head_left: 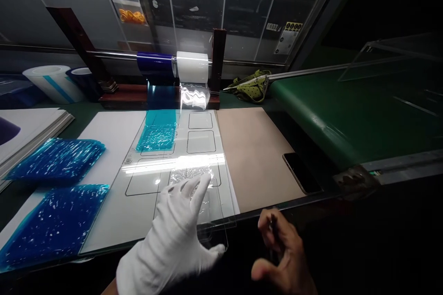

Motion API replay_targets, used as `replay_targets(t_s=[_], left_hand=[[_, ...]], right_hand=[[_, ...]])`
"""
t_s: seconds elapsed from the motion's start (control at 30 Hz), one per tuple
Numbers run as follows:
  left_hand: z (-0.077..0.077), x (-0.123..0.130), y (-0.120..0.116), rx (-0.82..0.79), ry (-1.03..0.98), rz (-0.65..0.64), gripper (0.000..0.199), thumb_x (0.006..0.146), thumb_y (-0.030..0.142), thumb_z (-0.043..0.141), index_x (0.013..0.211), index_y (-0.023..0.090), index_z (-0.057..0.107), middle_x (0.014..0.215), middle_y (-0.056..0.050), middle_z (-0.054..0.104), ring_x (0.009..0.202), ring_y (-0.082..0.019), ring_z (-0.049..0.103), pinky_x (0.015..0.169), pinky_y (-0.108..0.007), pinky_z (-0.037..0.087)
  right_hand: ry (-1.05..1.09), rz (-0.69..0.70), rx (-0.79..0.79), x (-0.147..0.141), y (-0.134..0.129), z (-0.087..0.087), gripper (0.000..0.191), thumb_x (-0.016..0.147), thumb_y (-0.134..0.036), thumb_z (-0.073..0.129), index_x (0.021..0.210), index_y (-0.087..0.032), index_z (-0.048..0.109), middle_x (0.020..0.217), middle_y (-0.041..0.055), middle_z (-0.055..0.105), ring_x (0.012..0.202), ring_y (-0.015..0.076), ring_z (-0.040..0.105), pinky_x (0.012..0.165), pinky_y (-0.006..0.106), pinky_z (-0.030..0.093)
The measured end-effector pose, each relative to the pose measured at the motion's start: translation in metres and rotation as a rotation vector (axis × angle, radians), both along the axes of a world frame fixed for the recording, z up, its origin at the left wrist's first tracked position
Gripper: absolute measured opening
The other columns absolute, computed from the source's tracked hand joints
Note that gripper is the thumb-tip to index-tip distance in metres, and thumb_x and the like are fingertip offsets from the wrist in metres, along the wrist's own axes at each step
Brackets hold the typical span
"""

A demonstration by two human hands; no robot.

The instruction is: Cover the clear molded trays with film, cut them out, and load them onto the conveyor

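Observation:
My left hand [176,235], in a white glove, is at the front edge of a glass plate [114,221] with outlined rectangles. Between its thumb and fingers is a thin transparent sheet [211,221], its corner hanging past the edge. Bare and curled with thumb and fingers apart, my right hand [284,258] is to the right, in front of the bench edge, with nothing visible in it. Blue film [161,122] and clear film [194,96] hang onto the glass from a blue roll [155,65] and a white roll [193,67].
Two stacks of blue film pieces [57,159] lie at the left. A brown board [256,156] and a phone [302,173] are on the right, beside a green conveyor belt [346,110]. Spare rolls [51,83] and a green pouch [252,87] stand behind.

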State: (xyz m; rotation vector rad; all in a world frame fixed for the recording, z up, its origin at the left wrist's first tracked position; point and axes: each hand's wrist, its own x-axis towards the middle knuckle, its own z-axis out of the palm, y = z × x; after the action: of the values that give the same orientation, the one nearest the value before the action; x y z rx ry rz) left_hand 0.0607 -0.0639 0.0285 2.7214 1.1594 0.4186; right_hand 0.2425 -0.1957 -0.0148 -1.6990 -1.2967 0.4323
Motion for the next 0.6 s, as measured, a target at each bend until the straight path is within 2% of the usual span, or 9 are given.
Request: replay_targets(t_s=[0.07, 0.13, 0.27, 0.37, 0.4, 0.47, 0.53, 0.57, 0.6], left_hand=[[0.0, 0.002, -0.001, 0.098, 0.045, 0.028, 0.113, 0.051, 0.049, 0.068, 0.147, 0.019, 0.016, 0.128, -0.019, 0.049, 0.112, -0.041, 0.048, 0.097, -0.06, 0.034], [0.0, 0.003, -0.002, 0.179, 0.107, 0.083, 0.118, 0.05, 0.048, 0.069, 0.148, 0.016, 0.01, 0.131, -0.023, 0.046, 0.113, -0.044, 0.048, 0.098, -0.061, 0.031], [-0.002, 0.003, -0.003, 0.227, 0.232, 0.15, 0.126, 0.054, 0.05, 0.069, 0.148, 0.011, -0.006, 0.132, -0.029, 0.043, 0.11, -0.046, 0.05, 0.097, -0.06, 0.031], [-0.005, 0.001, 0.0, 0.222, 0.259, 0.22, 0.13, 0.053, 0.053, 0.069, 0.147, 0.007, -0.008, 0.13, -0.029, 0.044, 0.108, -0.046, 0.051, 0.096, -0.059, 0.032], [-0.005, 0.0, 0.001, 0.215, 0.25, 0.246, 0.13, 0.052, 0.052, 0.069, 0.147, 0.006, -0.006, 0.13, -0.028, 0.045, 0.107, -0.046, 0.051, 0.096, -0.059, 0.032], [-0.006, -0.002, 0.005, 0.196, 0.213, 0.261, 0.128, 0.053, 0.051, 0.069, 0.147, 0.003, -0.003, 0.129, -0.027, 0.046, 0.107, -0.045, 0.05, 0.095, -0.058, 0.034], [-0.005, -0.003, 0.008, 0.169, 0.193, 0.27, 0.123, 0.056, 0.05, 0.066, 0.147, 0.002, -0.001, 0.128, -0.027, 0.048, 0.106, -0.043, 0.051, 0.093, -0.058, 0.035], [-0.005, -0.002, 0.01, 0.156, 0.188, 0.279, 0.121, 0.058, 0.05, 0.065, 0.147, 0.002, 0.001, 0.128, -0.027, 0.048, 0.105, -0.043, 0.051, 0.092, -0.058, 0.036], [-0.005, -0.001, 0.011, 0.147, 0.181, 0.294, 0.12, 0.058, 0.051, 0.065, 0.147, 0.002, 0.002, 0.127, -0.027, 0.048, 0.105, -0.043, 0.052, 0.091, -0.058, 0.037]], right_hand=[[-0.119, -0.059, 0.002, 0.02, 0.009, 0.003, 0.043, 0.079, -0.059, 0.061, 0.101, -0.022, 0.052, 0.062, -0.0064, 0.043, 0.049, 0.0103, 0.041, 0.045, 0.02, 0.038], [-0.274, -0.119, -0.056, 0.046, 0.026, 0.0, 0.024, 0.089, -0.044, 0.053, 0.096, -0.021, 0.056, 0.062, -0.0048, 0.048, 0.05, 0.0104, 0.046, 0.05, 0.021, 0.04], [-0.486, -0.212, -0.168, 0.105, 0.072, -0.024, 0.035, 0.091, -0.044, 0.046, 0.066, -0.02, 0.054, 0.063, 0.0025, 0.059, 0.058, 0.0154, 0.055, 0.057, 0.026, 0.04], [-0.571, -0.236, -0.248, 0.139, 0.099, -0.041, 0.041, 0.087, -0.053, 0.048, 0.064, -0.02, 0.057, 0.062, 0.0059, 0.063, 0.061, 0.0202, 0.059, 0.059, 0.03, 0.042], [-0.599, -0.241, -0.27, 0.147, 0.103, -0.044, 0.041, 0.085, -0.057, 0.051, 0.07, -0.019, 0.061, 0.068, 0.008, 0.066, 0.067, 0.0229, 0.062, 0.062, 0.032, 0.044], [-0.656, -0.259, -0.292, 0.155, 0.104, -0.043, 0.052, 0.077, -0.064, 0.058, 0.095, -0.016, 0.065, 0.095, 0.0153, 0.07, 0.092, 0.0313, 0.063, 0.075, 0.039, 0.047], [-0.707, -0.291, -0.296, 0.155, 0.095, -0.037, 0.079, 0.07, -0.067, 0.064, 0.125, -0.011, 0.054, 0.127, 0.0229, 0.058, 0.119, 0.0397, 0.05, 0.089, 0.051, 0.044], [-0.731, -0.302, -0.29, 0.153, 0.089, -0.032, 0.085, 0.071, -0.066, 0.064, 0.133, -0.01, 0.048, 0.136, 0.0241, 0.05, 0.126, 0.0413, 0.043, 0.092, 0.055, 0.041], [-0.746, -0.31, -0.273, 0.148, 0.081, -0.027, 0.078, 0.076, -0.062, 0.061, 0.134, -0.011, 0.047, 0.14, 0.0229, 0.046, 0.128, 0.0404, 0.041, 0.094, 0.056, 0.041]])
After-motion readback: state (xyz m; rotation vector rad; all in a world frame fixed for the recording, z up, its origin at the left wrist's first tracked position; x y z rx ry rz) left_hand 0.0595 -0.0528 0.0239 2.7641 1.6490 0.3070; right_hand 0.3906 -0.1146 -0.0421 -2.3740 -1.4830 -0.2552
